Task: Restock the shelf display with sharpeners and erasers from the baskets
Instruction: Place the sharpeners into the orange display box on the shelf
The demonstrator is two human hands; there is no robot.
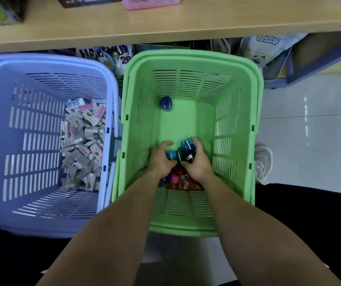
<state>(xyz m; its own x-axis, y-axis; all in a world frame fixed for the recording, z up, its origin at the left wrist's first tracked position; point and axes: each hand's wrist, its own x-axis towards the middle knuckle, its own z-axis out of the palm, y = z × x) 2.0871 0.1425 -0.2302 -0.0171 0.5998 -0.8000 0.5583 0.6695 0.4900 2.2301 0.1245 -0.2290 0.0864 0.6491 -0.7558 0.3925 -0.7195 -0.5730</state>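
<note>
In the slotted green basket (256,124), the left hand (161,161) curled round a small teal sharpener (170,155), the right hand (197,165) round a bigger sharpener (187,147); smooth floor (183,124) lay open above them.

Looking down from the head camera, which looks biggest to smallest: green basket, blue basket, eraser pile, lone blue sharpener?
1. green basket and blue basket: look alike; blue is cut off, so tied
2. eraser pile
3. lone blue sharpener
</note>
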